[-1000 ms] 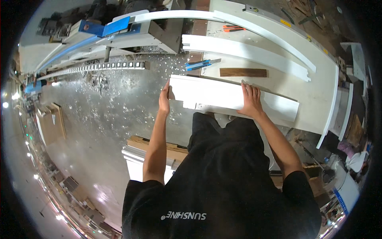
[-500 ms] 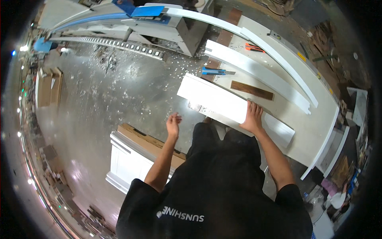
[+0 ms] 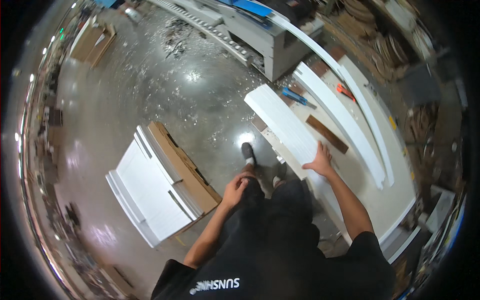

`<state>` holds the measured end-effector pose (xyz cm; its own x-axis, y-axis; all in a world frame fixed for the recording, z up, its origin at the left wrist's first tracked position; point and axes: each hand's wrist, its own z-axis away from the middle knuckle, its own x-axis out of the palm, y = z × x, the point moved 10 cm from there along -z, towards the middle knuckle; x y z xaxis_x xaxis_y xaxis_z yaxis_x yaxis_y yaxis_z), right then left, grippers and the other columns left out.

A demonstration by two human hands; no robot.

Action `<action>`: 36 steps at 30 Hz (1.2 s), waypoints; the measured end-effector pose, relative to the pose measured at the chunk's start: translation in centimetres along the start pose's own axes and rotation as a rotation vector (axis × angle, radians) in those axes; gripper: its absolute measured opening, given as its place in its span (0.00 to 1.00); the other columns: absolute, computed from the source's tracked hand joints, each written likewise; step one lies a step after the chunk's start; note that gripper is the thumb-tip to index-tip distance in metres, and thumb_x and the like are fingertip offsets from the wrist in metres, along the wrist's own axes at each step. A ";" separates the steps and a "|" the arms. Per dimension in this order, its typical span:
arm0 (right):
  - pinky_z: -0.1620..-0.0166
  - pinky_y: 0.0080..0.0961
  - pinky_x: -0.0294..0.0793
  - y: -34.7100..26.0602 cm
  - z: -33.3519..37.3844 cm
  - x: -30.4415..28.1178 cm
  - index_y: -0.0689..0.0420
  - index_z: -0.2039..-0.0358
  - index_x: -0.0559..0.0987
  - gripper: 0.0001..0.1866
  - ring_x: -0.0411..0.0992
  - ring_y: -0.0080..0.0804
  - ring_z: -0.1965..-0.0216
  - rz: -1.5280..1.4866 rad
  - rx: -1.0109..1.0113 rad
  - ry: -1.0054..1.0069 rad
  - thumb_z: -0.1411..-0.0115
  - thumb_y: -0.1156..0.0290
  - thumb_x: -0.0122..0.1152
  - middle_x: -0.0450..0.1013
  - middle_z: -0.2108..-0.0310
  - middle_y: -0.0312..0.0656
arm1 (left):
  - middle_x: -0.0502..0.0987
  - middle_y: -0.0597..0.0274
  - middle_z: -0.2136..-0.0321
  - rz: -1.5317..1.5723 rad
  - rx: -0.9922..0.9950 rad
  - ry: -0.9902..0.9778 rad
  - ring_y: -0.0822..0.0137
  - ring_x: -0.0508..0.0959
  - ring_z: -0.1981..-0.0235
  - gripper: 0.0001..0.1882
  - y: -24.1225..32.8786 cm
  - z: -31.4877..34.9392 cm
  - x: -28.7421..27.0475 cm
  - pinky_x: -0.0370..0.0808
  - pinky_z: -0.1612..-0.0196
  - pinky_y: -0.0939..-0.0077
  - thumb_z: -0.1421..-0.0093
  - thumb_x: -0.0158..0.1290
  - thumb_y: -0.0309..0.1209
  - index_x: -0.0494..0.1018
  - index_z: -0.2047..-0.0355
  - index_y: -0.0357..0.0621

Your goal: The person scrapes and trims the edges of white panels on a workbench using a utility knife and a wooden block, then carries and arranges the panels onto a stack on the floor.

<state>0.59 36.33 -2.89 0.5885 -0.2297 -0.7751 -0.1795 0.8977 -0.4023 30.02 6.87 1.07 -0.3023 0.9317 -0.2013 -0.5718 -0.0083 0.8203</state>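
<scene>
Head view: white board (image 3: 282, 125) laid along left edge of pale table (image 3: 361, 187), centre of frame; spanned by spread right hand (image 3: 321, 161), whether gripped cannot be told; left hand (image 3: 235, 190) half open by dark shorts (image 3: 289, 204), just below centre, nothing seen held; board judged positioned, not joined to anything; blue knife (image 3: 295, 96) and red knife (image 3: 345, 92), upper right of centre, untouched; remaining work not shown

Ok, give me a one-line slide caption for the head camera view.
Right hand spread on a long white panel, with a brown wooden strip and blue utility knife beside it.
</scene>
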 end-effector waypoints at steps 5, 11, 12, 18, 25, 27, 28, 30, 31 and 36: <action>0.25 0.35 0.53 -3.3 2.1 3.4 0.61 0.21 0.50 0.72 0.53 0.45 0.24 -0.563 -0.152 -0.503 0.62 0.58 0.86 0.56 0.25 0.52 | 0.80 0.52 0.45 0.281 0.047 0.116 0.63 0.80 0.45 0.34 0.0 0.2 -2.2 0.75 0.37 0.65 0.28 0.61 0.39 0.64 0.30 0.32; 0.26 0.35 0.54 -25.9 9.7 1.5 0.57 0.22 0.53 0.65 0.58 0.41 0.27 -0.626 -0.257 -0.881 0.61 0.71 0.78 0.62 0.30 0.45 | 0.63 0.44 0.28 0.503 0.207 -0.252 0.53 0.65 0.29 0.52 1.9 -3.3 1.4 0.65 0.27 0.58 0.33 0.65 0.44 0.46 0.22 0.35; 0.26 0.35 0.54 -29.1 10.1 2.1 0.57 0.22 0.53 0.65 0.58 0.41 0.27 -0.557 -0.305 -0.935 0.61 0.71 0.78 0.62 0.30 0.45 | 0.59 0.42 0.26 0.478 0.312 -0.208 0.52 0.61 0.26 0.54 3.1 -4.1 1.7 0.60 0.25 0.57 0.35 0.66 0.45 0.45 0.22 0.35; 0.25 0.35 0.54 -46.6 11.7 7.3 0.59 0.22 0.54 0.67 0.60 0.41 0.28 -0.359 -0.402 -1.087 0.66 0.69 0.76 0.63 0.30 0.43 | 0.50 0.44 0.24 0.911 0.297 0.059 0.49 0.50 0.22 0.64 7.5 1.8 -13.9 0.52 0.22 0.54 0.42 0.71 0.47 0.38 0.21 0.40; 0.26 0.37 0.55 -63.9 13.1 14.4 0.60 0.25 0.57 0.58 0.59 0.44 0.29 0.045 -0.592 -1.223 0.54 0.65 0.76 0.63 0.32 0.51 | 0.66 0.44 0.35 1.250 0.430 0.453 0.51 0.69 0.32 0.60 2.5 2.9 -28.4 0.69 0.31 0.57 0.46 0.74 0.48 0.49 0.26 0.33; 0.24 0.39 0.51 -65.4 10.4 16.5 0.61 0.23 0.54 0.60 0.53 0.48 0.25 0.147 -0.620 -1.192 0.51 0.60 0.78 0.59 0.28 0.56 | 0.70 0.47 0.39 1.460 0.399 0.447 0.53 0.74 0.37 0.56 1.3 2.9 -31.3 0.76 0.37 0.58 0.46 0.75 0.47 0.53 0.29 0.33; 0.22 0.43 0.45 -66.8 10.5 17.2 0.60 0.21 0.51 0.63 0.47 0.53 0.22 0.322 -0.701 -1.217 0.49 0.52 0.78 0.53 0.25 0.61 | 0.72 0.50 0.41 1.490 0.368 0.533 0.55 0.78 0.41 0.53 -0.1 2.7 -33.1 0.81 0.43 0.57 0.45 0.74 0.46 0.56 0.30 0.35; 0.22 0.44 0.44 -67.8 8.7 17.6 0.59 0.21 0.51 0.63 0.47 0.53 0.23 0.420 -0.688 -1.247 0.49 0.51 0.77 0.53 0.25 0.61 | 0.77 0.53 0.47 1.630 0.280 0.595 0.55 0.81 0.47 0.39 -2.8 1.8 -36.1 0.82 0.45 0.56 0.40 0.70 0.37 0.62 0.35 0.38; 0.22 0.45 0.42 -67.3 7.7 17.5 0.58 0.21 0.50 0.63 0.48 0.54 0.23 0.514 -0.671 -1.277 0.48 0.49 0.76 0.52 0.25 0.61 | 0.77 0.53 0.48 1.680 0.256 0.602 0.55 0.81 0.47 0.38 -4.0 1.2 -37.7 0.82 0.46 0.55 0.39 0.70 0.37 0.63 0.35 0.38; 0.22 0.41 0.42 -68.5 0.3 14.5 0.64 0.22 0.52 0.63 0.48 0.50 0.22 0.399 -0.439 -1.424 0.48 0.49 0.75 0.52 0.24 0.60 | 0.77 0.49 0.48 1.847 0.265 0.609 0.51 0.79 0.44 0.31 -8.0 -1.5 -47.4 0.79 0.41 0.44 0.33 0.63 0.38 0.64 0.37 0.37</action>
<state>21.61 -28.37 13.58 0.6420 0.7565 0.1250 -0.5627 0.5756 -0.5933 47.77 -37.76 3.28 -0.5072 -0.3808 0.7731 0.7907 -0.5624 0.2417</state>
